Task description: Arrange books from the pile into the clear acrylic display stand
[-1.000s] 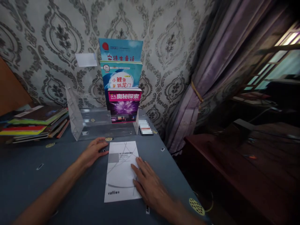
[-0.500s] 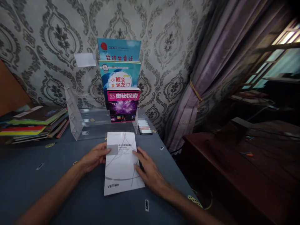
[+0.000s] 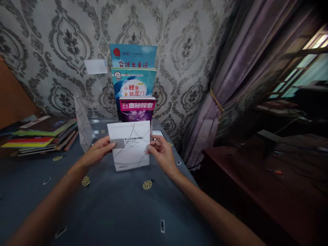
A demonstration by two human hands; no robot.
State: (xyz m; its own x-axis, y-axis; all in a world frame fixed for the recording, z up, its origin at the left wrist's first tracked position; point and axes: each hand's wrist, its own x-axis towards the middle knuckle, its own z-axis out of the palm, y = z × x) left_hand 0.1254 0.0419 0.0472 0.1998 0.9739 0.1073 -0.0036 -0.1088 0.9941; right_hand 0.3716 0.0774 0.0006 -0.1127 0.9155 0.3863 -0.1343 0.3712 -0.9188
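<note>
A white booklet [image 3: 133, 155] with a grey block and Chinese print is held up nearly upright above the table. My left hand [image 3: 98, 148] pinches its left edge, thumb on the cover. On the opposite edge, my right hand [image 3: 162, 153] grips it between thumb and fingers. Right behind it, a clear acrylic stand [image 3: 83, 126] carries books in stepped rows. A purple and pink book [image 3: 137, 108] is in front, its lower part hidden by the booklet. Behind that are a blue book with a white circle [image 3: 133, 82] and a taller blue book [image 3: 133, 54].
To the left lies a pile of books and papers [image 3: 46, 135]. A blank white card [image 3: 96, 66] sits atop the stand's left side. The blue patterned tablecloth [image 3: 115, 212] ends on the right, near a purple curtain [image 3: 205, 112] and a dark red desk [image 3: 230, 171].
Both hands have raised the booklet from low over the table and moved it forward to the stand. It is now more upright and covers the purple book's lower half.
</note>
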